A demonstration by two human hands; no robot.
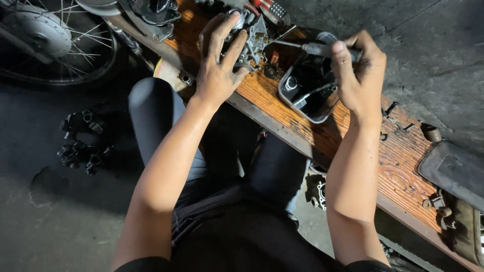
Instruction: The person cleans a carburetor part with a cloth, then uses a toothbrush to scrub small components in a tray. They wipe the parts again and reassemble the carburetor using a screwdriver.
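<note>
Now, room: your plank [403, 166] is narrow; tray [310, 88] sits mid-plank, bare wood rightward.
Left hand [219, 60]: fingers spread, gripping carburetor [252, 43] near the far edge.
Right hand [359, 75]: closed around screwdriver [315, 49].

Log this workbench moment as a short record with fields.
Left hand: holds a grey metal engine part down on the wooden plank
Right hand: grips a screwdriver, tip pointed at the part
Beside the part: dark tray with small pieces
On the floor: black metal parts
Top left: spoked wheel
</note>
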